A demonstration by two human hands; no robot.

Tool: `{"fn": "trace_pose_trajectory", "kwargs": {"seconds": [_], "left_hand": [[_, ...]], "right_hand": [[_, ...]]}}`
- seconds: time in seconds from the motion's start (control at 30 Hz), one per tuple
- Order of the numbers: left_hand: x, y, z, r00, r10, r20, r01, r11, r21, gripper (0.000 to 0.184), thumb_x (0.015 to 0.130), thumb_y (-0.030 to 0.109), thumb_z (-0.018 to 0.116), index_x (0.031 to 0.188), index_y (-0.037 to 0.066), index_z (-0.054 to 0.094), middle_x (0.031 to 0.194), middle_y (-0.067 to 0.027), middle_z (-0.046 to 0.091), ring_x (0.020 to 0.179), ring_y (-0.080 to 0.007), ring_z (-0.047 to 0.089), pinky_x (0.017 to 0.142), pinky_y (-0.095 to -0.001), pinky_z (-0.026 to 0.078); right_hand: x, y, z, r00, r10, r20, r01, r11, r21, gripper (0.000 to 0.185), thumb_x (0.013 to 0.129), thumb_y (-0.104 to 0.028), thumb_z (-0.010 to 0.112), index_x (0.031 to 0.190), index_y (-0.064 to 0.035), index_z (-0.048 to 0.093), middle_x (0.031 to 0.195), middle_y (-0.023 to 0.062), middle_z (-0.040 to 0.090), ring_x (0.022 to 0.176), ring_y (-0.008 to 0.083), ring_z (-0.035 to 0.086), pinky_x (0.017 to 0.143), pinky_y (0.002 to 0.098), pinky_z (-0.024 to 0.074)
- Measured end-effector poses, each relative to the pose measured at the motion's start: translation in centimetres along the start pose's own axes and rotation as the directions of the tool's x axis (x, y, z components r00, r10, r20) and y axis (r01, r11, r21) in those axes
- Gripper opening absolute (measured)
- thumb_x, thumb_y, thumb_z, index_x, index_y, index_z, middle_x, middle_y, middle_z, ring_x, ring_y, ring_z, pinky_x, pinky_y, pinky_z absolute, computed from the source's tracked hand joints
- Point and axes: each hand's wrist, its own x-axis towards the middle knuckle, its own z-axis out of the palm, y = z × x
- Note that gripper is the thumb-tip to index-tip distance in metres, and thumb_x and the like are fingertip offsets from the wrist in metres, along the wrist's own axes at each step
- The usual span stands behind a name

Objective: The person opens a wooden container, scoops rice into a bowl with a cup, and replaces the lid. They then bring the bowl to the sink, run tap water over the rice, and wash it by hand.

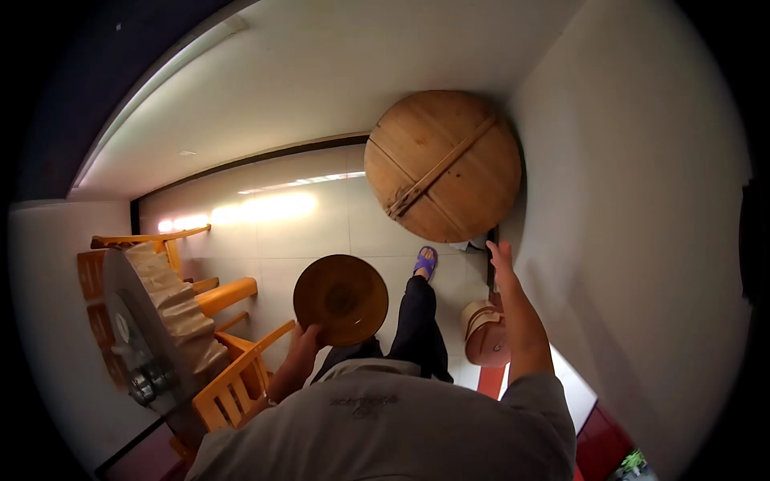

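Note:
My left hand (pixel 309 337) grips the near rim of a round brown bowl (pixel 341 298), its thumb over the edge. The bowl's dark, smooth inside faces up and shows nothing in it. To the right, my right hand (pixel 501 255) reaches forward with fingers stretched out, holding nothing. It is close to the lower right edge of a large round wooden lid (pixel 445 168), which has a crossbar and a thin stick or cord along it. Whether my fingers touch the lid, I cannot tell. What the lid covers is hidden.
A pinkish bucket (pixel 486 341) stands below my right forearm by the wall (pixel 626 200). Wooden chairs (pixel 233 393) and a round table (pixel 140 313) with a draped cloth are at left. My foot in a purple sandal (pixel 426 260) rests on pale floor tiles.

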Motion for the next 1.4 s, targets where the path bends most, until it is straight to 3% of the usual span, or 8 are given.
{"fn": "trace_pose_trajectory", "kwargs": {"seconds": [0.17, 0.23, 0.47, 0.67, 0.73, 0.9, 1.07, 1.4], "left_hand": [[0.6, 1.7, 2.1, 0.992, -0.101, -0.077, 0.094, 0.992, -0.086, 0.031, 0.088, 0.012, 0.053, 0.116, -0.001, 0.049, 0.111, -0.0113, 0.058, 0.099, -0.0214, 0.060, 0.084, -0.0341, 0.052], [0.4, 2.5, 3.4, 0.980, -0.119, -0.161, 0.078, 0.968, -0.238, 0.026, 0.089, 0.009, 0.051, 0.112, -0.003, 0.051, 0.108, -0.0127, 0.059, 0.096, -0.0223, 0.061, 0.082, -0.0345, 0.053], [1.6, 3.1, 3.8, 0.989, -0.106, -0.108, 0.069, 0.952, -0.297, 0.031, 0.089, 0.007, 0.047, 0.118, -0.004, 0.047, 0.116, -0.0140, 0.055, 0.105, -0.0244, 0.057, 0.091, -0.0390, 0.049], [2.7, 1.9, 4.6, 0.991, -0.136, -0.018, 0.121, 0.926, -0.357, 0.033, 0.089, 0.006, 0.046, 0.119, -0.007, 0.045, 0.119, -0.0172, 0.054, 0.109, -0.0273, 0.056, 0.093, -0.0407, 0.048], [3.0, 3.4, 4.5, 0.994, -0.112, 0.005, 0.106, 0.923, -0.370, 0.029, 0.089, 0.006, 0.046, 0.115, -0.006, 0.048, 0.115, -0.0162, 0.056, 0.104, -0.0265, 0.059, 0.090, -0.0398, 0.050], [5.8, 4.6, 1.5, 0.991, -0.093, 0.100, 0.123, 0.926, -0.358, 0.024, 0.088, 0.007, 0.048, 0.109, -0.004, 0.052, 0.107, -0.0142, 0.060, 0.096, -0.0246, 0.062, 0.083, -0.0364, 0.053], [8.5, 6.6, -0.4, 0.987, -0.086, 0.136, 0.118, 0.961, -0.249, 0.022, 0.088, 0.008, 0.048, 0.107, -0.003, 0.052, 0.101, -0.0120, 0.061, 0.089, -0.0204, 0.063, 0.079, -0.0329, 0.054], [14.5, 9.5, -2.8, 0.993, -0.088, 0.074, 0.097, 0.986, -0.132, 0.029, 0.087, 0.005, 0.046, 0.116, -0.002, 0.047, 0.110, -0.0109, 0.056, 0.099, -0.0206, 0.058, 0.085, -0.0336, 0.049]], "right_hand": [[8.4, -5.5, -0.9, 0.994, -0.008, -0.112, 0.000, 0.998, -0.065, 0.090, 0.076, -0.042, 0.070, 0.143, -0.0080, 0.020, 0.149, 0.0125, 0.021, 0.135, 0.0282, 0.026, 0.107, 0.0458, 0.0223], [8.7, -8.0, -1.1, 0.995, -0.032, 0.100, 0.012, 0.980, 0.198, 0.090, 0.075, -0.041, 0.071, 0.142, -0.0059, 0.022, 0.146, 0.0122, 0.027, 0.133, 0.0268, 0.029, 0.106, 0.0425, 0.0246], [10.9, -9.0, -2.4, 0.977, 0.184, 0.106, -0.211, 0.783, 0.585, 0.078, 0.071, -0.037, 0.077, 0.134, -0.0090, 0.041, 0.135, 0.0094, 0.043, 0.127, 0.0239, 0.038, 0.099, 0.0401, 0.0358], [2.2, -12.4, -3.3, 0.945, 0.162, 0.283, -0.247, 0.923, 0.294, 0.062, 0.076, -0.029, 0.075, 0.127, -0.0056, 0.048, 0.122, 0.0076, 0.055, 0.109, 0.0208, 0.055, 0.085, 0.0356, 0.0491], [-2.6, -15.6, -1.1, 0.908, 0.003, 0.418, -0.073, 0.986, 0.152, 0.061, 0.079, -0.027, 0.072, 0.129, -0.0025, 0.046, 0.122, 0.0080, 0.055, 0.104, 0.0210, 0.058, 0.081, 0.0331, 0.0526], [-11.6, -16.2, 9.7, 0.851, -0.483, 0.208, 0.474, 0.875, 0.094, 0.027, 0.084, -0.015, 0.064, 0.099, 0.0068, 0.063, 0.092, 0.0070, 0.067, 0.081, 0.0124, 0.059, 0.070, 0.0284, 0.0471], [-10.6, -15.4, 17.6, 0.691, -0.702, 0.173, 0.708, 0.609, -0.358, 0.029, 0.081, -0.022, 0.064, 0.086, 0.0068, 0.061, 0.083, 0.0236, 0.065, 0.078, 0.0355, 0.065, 0.068, 0.0413, 0.0495], [1.9, -11.4, 32.1, 0.889, -0.397, 0.227, 0.429, 0.552, -0.715, 0.037, 0.081, -0.036, 0.057, 0.087, 0.0009, 0.061, 0.087, 0.0213, 0.066, 0.080, 0.0381, 0.064, 0.073, 0.0462, 0.0517]]}}
